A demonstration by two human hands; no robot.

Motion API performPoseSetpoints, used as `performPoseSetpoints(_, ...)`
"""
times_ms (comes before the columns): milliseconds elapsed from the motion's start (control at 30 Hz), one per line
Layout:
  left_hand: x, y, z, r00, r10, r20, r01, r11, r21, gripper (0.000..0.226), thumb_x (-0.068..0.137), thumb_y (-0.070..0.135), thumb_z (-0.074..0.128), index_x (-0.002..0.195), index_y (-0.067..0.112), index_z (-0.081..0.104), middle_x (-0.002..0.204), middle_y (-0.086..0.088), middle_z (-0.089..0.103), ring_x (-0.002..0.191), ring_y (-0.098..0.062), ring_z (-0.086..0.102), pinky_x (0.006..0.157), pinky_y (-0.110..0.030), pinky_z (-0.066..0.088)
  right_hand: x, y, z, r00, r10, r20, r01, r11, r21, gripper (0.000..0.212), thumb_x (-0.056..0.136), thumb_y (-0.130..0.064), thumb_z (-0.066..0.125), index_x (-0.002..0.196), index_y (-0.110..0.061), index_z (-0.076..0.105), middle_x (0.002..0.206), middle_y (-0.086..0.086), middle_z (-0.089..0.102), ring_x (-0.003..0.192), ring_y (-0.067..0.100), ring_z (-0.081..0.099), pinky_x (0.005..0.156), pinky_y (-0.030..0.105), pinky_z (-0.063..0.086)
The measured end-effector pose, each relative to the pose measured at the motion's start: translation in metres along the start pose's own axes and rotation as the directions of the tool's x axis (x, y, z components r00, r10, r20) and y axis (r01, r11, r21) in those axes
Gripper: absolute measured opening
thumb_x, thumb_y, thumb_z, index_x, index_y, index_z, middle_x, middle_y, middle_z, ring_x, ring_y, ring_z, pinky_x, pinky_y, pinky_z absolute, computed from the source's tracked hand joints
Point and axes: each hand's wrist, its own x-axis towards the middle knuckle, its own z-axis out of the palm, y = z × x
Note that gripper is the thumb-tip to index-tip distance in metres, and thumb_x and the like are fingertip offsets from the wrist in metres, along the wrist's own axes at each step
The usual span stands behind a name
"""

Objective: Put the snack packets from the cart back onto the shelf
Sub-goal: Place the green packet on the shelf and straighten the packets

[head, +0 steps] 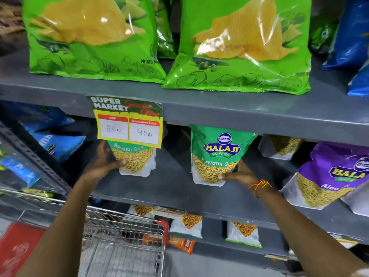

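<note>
Two green and white Ratlami Sev packets stand upright on the grey middle shelf [171, 188]. My left hand [103, 162] grips the left packet [135, 162] by its left side; a yellow price tag hides the packet's top. My right hand [237, 173] holds the right packet [215, 156] at its lower right corner, and a red-yellow thread is tied round that wrist. The wire cart [119, 242] sits below my left arm at the bottom left; I cannot tell what lies inside it.
Big green chip bags [239, 47] fill the upper shelf, blue bags stand at far right and at left. A purple Aloo packet [327, 176] leans at the right of the middle shelf. Small sev packets [187, 224] line the lower shelf. A price tag [127, 122] hangs from the upper shelf's edge.
</note>
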Motion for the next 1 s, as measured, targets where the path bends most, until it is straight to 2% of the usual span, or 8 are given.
performPoseSetpoints(133, 0.007, 0.003, 0.013, 0.998, -0.033, 0.053, 0.035, 0.998, -0.051, 0.069, 0.069, -0.006, 0.071, 0.123, 0.014, 0.033, 0.123, -0.005, 0.056, 0.116, -0.022, 0.052, 0.093, -0.039, 0.048, -0.009, -0.009, 0.004, 0.999, -0.019, -0.029, 0.018, 1.000, -0.012, 0.065, 0.047, -0.027, 0.088, 0.104, -0.038, 0.058, 0.099, -0.020, 0.072, 0.098, 0.002, 0.065, 0.080, 0.020, 0.053)
performPoseSetpoints(233, 0.006, 0.001, 0.013, 0.998, -0.036, 0.044, 0.041, 0.993, -0.109, 0.073, 0.068, -0.007, 0.072, 0.128, 0.011, 0.034, 0.131, -0.016, 0.054, 0.119, -0.028, 0.053, 0.098, -0.049, 0.045, -0.015, -0.015, 0.008, 0.998, -0.045, -0.032, 0.044, 0.999, -0.014, 0.052, 0.056, -0.007, 0.083, 0.096, -0.033, 0.062, 0.089, -0.022, 0.074, 0.086, -0.008, 0.066, 0.064, 0.006, 0.051)
performPoseSetpoints(367, 0.002, -0.003, 0.007, 0.997, -0.041, 0.072, 0.048, 0.993, -0.108, 0.075, 0.064, -0.001, 0.077, 0.125, 0.018, 0.037, 0.131, -0.013, 0.055, 0.118, -0.026, 0.053, 0.099, -0.049, 0.045, -0.018, -0.016, 0.016, 0.997, -0.063, -0.035, 0.064, 0.997, 0.033, 0.053, 0.063, 0.007, 0.076, 0.105, -0.020, 0.058, 0.101, -0.006, 0.067, 0.083, -0.008, 0.067, 0.062, 0.006, 0.051)
performPoseSetpoints(533, -0.005, -0.001, 0.004, 0.995, -0.032, 0.096, 0.042, 0.993, -0.110, 0.076, 0.058, 0.009, 0.082, 0.119, 0.025, 0.040, 0.130, -0.011, 0.055, 0.119, -0.024, 0.052, 0.098, -0.048, 0.046, -0.021, -0.012, 0.024, 0.996, -0.077, -0.055, 0.079, 0.996, 0.035, 0.062, 0.063, 0.007, 0.076, 0.119, -0.003, 0.051, 0.113, 0.009, 0.065, 0.087, -0.004, 0.067, 0.067, 0.010, 0.053)
performPoseSetpoints(733, 0.000, -0.002, 0.004, 0.991, 0.004, 0.134, 0.014, 0.991, -0.136, 0.077, 0.062, 0.005, 0.080, 0.125, 0.018, 0.038, 0.131, -0.015, 0.054, 0.120, -0.028, 0.052, 0.099, -0.052, 0.044, -0.020, -0.009, 0.026, 0.996, -0.075, -0.053, 0.077, 0.997, 0.031, 0.063, 0.062, 0.007, 0.077, 0.118, -0.007, 0.051, 0.110, 0.005, 0.065, 0.087, -0.005, 0.067, 0.065, 0.009, 0.052)
performPoseSetpoints(833, 0.004, -0.008, 0.005, 0.991, -0.002, 0.131, 0.021, 0.990, -0.142, 0.075, 0.066, 0.001, 0.076, 0.127, 0.018, 0.036, 0.132, -0.015, 0.054, 0.122, -0.030, 0.051, 0.100, -0.054, 0.043, -0.021, -0.009, 0.027, 0.995, -0.082, -0.051, 0.084, 0.996, 0.030, 0.059, 0.062, 0.006, 0.078, 0.110, -0.019, 0.054, 0.106, -0.001, 0.066, 0.087, -0.007, 0.066, 0.064, 0.008, 0.052)
performPoseSetpoints(933, 0.001, -0.007, 0.009, 0.995, -0.001, 0.097, 0.015, 0.989, -0.144, 0.069, 0.068, -0.001, 0.073, 0.122, 0.022, 0.035, 0.123, -0.003, 0.058, 0.121, -0.028, 0.051, 0.096, -0.046, 0.046, -0.024, -0.009, 0.029, 0.995, -0.080, -0.065, 0.083, 0.995, 0.052, 0.064, 0.062, 0.000, 0.079, 0.114, -0.022, 0.050, 0.109, -0.004, 0.065, 0.092, -0.006, 0.065, 0.068, 0.008, 0.052)
performPoseSetpoints(1000, -0.009, -0.006, 0.017, 1.000, 0.022, 0.022, -0.018, 0.986, -0.163, 0.078, 0.072, -0.008, 0.068, 0.130, 0.022, 0.024, 0.129, 0.001, 0.051, 0.122, -0.021, 0.049, 0.097, -0.042, 0.043, -0.028, -0.007, 0.030, 0.994, -0.072, -0.083, 0.078, 0.995, 0.066, 0.069, 0.062, -0.005, 0.081, 0.120, -0.021, 0.046, 0.115, -0.002, 0.064, 0.102, 0.003, 0.063, 0.078, 0.017, 0.053)
